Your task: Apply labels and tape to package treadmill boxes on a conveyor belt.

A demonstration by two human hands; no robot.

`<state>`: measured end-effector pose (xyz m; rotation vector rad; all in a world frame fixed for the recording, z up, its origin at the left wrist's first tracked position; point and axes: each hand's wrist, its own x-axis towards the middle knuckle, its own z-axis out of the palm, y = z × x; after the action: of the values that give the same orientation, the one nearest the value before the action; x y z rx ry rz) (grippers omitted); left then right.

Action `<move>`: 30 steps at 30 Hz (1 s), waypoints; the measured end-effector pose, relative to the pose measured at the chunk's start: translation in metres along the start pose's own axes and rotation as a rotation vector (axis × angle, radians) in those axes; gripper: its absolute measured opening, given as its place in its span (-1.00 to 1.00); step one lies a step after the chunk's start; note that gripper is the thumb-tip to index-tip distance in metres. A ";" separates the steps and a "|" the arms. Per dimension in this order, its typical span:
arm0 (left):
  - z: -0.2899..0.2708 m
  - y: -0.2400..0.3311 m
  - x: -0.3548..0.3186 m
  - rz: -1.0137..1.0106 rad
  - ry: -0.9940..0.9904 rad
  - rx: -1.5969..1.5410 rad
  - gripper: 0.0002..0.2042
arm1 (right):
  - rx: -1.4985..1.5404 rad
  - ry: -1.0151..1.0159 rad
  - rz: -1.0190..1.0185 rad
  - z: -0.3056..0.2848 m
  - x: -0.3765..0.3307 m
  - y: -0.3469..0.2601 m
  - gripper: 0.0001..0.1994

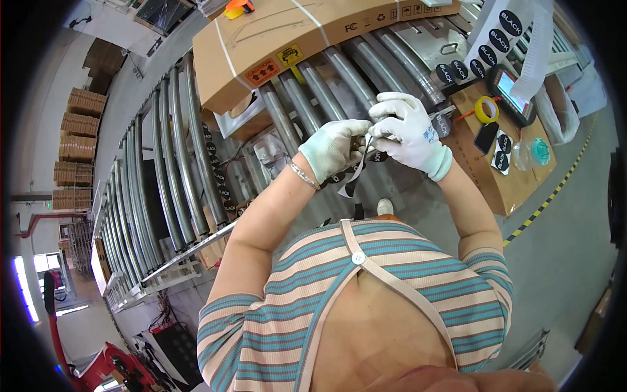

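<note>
The person's left hand and right hand, both in white knit gloves, meet above the steel roller conveyor, at its edge nearest the body. The right thumb and fingertips pinch the upper end of a thin black-and-white strip, which hangs below them, curling at its free end. The left fingers are curled against the same spot — whether they grip the strip too, one cannot tell.

The step in hand looks like peeling or parting the strip at the fingertips. The next move likely calls for a firm hold on one side and a slow pull with the other, so the dangling end does not fold onto itself.

The big brown cardboard box sits on the conveyor's far side, touched by neither hand. At the right, the brown side table carries a yellow tape roll — well back from its near corner.
</note>
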<state>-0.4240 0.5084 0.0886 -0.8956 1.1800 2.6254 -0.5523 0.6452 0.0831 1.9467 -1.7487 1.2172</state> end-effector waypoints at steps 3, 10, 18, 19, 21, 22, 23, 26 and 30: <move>-0.030 -0.007 -0.008 -0.024 -0.033 -0.095 -0.87 | 0.061 -0.048 0.048 0.012 0.002 -0.016 -0.80; -0.133 -0.019 -0.011 0.024 0.251 -0.394 -0.88 | 0.705 0.355 0.772 0.019 -0.027 -0.011 -0.84; -0.183 -0.049 -0.045 0.059 0.309 -0.413 -0.83 | 0.348 0.505 1.515 0.120 -0.180 0.069 -0.48; -0.169 -0.049 -0.051 0.031 0.302 -0.450 -0.83 | 0.241 0.519 1.613 0.131 -0.193 0.080 -0.45; -0.177 -0.054 -0.053 0.016 0.301 -0.460 -0.83 | 0.188 0.557 1.643 0.139 -0.178 0.077 -0.42; -0.179 -0.057 -0.053 0.021 0.308 -0.460 -0.83 | 0.125 0.602 1.673 0.144 -0.170 0.077 -0.38; -0.176 -0.059 -0.053 0.012 0.289 -0.463 -0.83 | -0.008 0.588 1.705 0.134 -0.142 0.059 -0.36; -0.170 -0.063 -0.050 0.036 0.261 -0.443 -0.82 | 0.034 0.514 1.727 0.147 -0.145 0.075 -0.31; -0.153 -0.053 -0.053 0.052 0.144 -0.452 -0.67 | -0.383 0.279 2.027 0.141 -0.126 0.056 -0.16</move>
<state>-0.2912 0.4417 0.0053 -1.1540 0.6427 2.9707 -0.5367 0.6246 -0.1121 -0.7977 -3.1064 1.0174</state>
